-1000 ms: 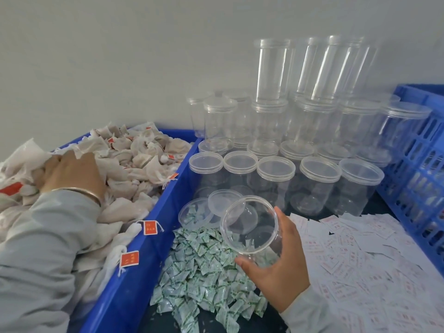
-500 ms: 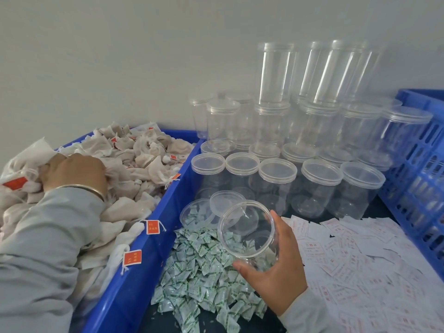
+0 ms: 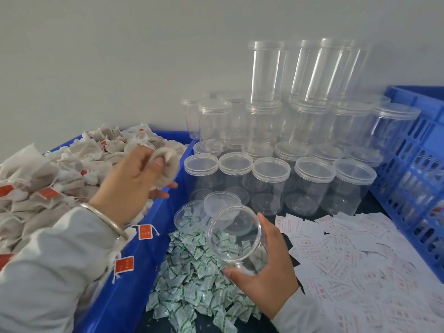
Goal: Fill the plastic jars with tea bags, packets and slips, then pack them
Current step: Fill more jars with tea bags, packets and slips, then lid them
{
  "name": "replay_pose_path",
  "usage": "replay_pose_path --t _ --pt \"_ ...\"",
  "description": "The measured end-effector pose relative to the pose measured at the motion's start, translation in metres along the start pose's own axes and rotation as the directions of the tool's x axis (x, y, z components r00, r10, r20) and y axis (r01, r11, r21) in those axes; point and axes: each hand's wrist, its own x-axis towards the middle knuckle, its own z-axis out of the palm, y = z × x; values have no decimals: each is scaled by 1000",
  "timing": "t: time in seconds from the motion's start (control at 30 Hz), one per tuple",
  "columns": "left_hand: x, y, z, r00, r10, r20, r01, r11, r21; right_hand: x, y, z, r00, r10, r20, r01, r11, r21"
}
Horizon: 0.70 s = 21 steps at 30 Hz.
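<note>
Left hand (image 3: 134,175) grips tea bags (image 3: 165,164) above bin (image 3: 125,267). Right hand (image 3: 266,270) holds open jar (image 3: 236,239), mouth tilted toward 10 o'clock. I judge jar lies at 5 o'clock from bags; left hand nearer.

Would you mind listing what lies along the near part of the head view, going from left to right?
Blue bin of tea bags → pile of green-printed packets → open jar held by the right hand → spread of red-printed paper slips → blue slotted crate.
</note>
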Motion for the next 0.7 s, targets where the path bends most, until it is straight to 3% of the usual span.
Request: replay_pose_path --t 0.03,0.1,0.27,0.37,0.53,0.7 --pt "-6 6 7 996 2 87 6 996 -91 0 0 1 1000 8 0 -8 1000 2" --pt "-16 10 17 968 64 241 -42 994 -97 -1 -2 1 1000 7 -20 -7 1000 -20" --pt "-35 6 39 844 193 500 -302 942 146 0 -8 0 998 -6 -55 2 997 -74" --pt "-40 3 49 804 253 538 -413 889 199 -1 -12 1 997 7 -71 -12 998 -69" --pt "-37 -1 48 820 329 469 -464 861 206 -2 -16 1 995 -23 -93 16 997 -79" --pt "-34 2 38 808 336 484 -458 875 158 0 -9 1 993 -51 -111 40 994 -101"
